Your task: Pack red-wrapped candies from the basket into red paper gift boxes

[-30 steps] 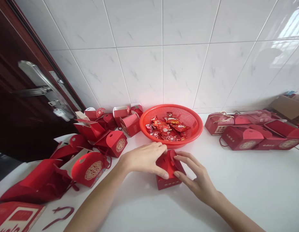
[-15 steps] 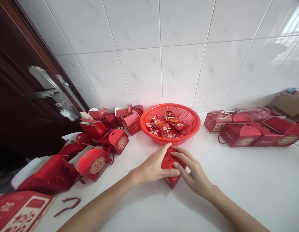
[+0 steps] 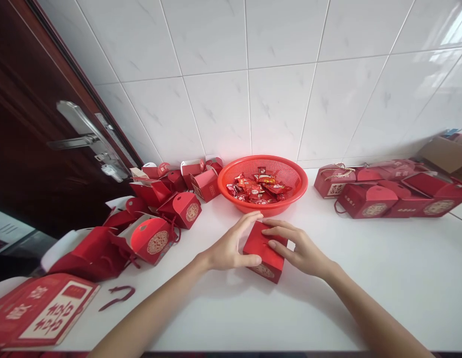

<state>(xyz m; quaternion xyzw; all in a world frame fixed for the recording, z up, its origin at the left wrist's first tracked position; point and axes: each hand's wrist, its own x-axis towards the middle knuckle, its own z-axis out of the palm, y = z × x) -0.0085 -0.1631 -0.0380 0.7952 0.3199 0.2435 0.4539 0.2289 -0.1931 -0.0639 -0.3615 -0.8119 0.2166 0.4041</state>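
Observation:
A red gift box (image 3: 263, 248) with a gold round emblem on its near side stands on the white table. Its top lies folded flat. My left hand (image 3: 231, 243) curves around the box's left side, thumb at the near edge and fingers by the far corner. From the right, my right hand (image 3: 300, 248) holds it, its fingertips resting on the lid; the fingers partly hide the top and right side. Just behind the box sits a red plastic basket (image 3: 225, 184) with wrapped candies (image 3: 258, 186) in it.
Several open red boxes (image 3: 152, 238) crowd the left. A larger red box (image 3: 47, 313) and a dark red cord (image 3: 117, 297) lie at the near left. More red boxes (image 3: 368, 201) stand at the right, near a brown carton (image 3: 445, 156). A tiled wall (image 3: 216, 114) rises behind; a door (image 3: 29, 124) is left.
The box has turned slightly, its emblem side showing more now. My left fingers have loosened and spread from its top. The right fingertips stay on the lid. The view has shifted a little.

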